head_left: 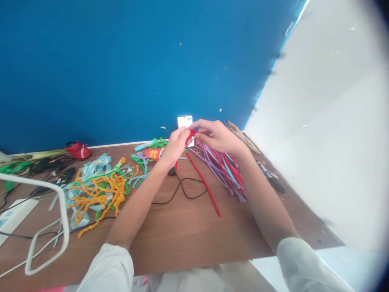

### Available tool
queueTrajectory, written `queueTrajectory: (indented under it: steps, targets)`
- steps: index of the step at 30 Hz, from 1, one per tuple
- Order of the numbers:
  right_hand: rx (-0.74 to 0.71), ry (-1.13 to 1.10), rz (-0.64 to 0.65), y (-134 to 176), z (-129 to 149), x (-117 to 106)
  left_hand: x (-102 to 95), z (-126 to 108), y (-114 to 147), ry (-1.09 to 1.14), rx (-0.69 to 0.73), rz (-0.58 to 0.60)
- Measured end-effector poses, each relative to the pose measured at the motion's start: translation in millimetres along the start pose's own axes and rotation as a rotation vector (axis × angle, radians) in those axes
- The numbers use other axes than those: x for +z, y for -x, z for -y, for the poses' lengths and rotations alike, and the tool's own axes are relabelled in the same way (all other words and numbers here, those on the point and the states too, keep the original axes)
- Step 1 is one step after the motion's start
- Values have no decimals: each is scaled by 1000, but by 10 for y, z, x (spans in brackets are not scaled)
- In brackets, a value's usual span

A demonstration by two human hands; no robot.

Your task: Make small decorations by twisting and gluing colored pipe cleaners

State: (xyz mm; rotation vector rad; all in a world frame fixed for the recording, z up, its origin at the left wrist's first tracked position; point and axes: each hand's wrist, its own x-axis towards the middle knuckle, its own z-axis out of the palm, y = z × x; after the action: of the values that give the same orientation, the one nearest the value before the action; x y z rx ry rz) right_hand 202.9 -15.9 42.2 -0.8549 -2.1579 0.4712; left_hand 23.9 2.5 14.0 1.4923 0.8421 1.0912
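Both my hands meet above the far part of the table, in front of a phone (185,121) that leans upright at the wall. My left hand (178,142) pinches a small bent red pipe cleaner (192,133). The fingers of my right hand (209,134) are curled at its other side and touch it. Below my hands a straight red pipe cleaner (206,186) lies on the table. Close to my right forearm is a bundle of purple, red and light blue pipe cleaners (225,168). A red can-like container (154,153) lies beside my left wrist.
On the left are twisted orange pipe cleaners (103,192), light blue ribbon (80,202), a power strip (15,217) and a white bent frame (63,215). A black cable (182,190) loops over the wooden table (188,239). The blue wall (136,73) stands behind.
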Motion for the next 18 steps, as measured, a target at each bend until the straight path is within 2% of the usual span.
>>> queueTrajectory:
  steps: [5, 9, 11, 15, 18]
  targets:
    - [-59, 78, -87, -6, 1, -21, -37, 14, 5, 66, 15, 118]
    - [-63, 51, -113, 0, -6, -33, -39, 30, -1, 78, 64, 130]
    - [-48, 0, -82, 15, -3, -54, -42, 45, -8, 81, 71, 146]
    - [-6, -84, 56, 49, 29, -108, -72, 69, -18, 125, 14, 243]
    - [-19, -43, 44, 48, 58, -110, -115, 71, -24, 159, -14, 312]
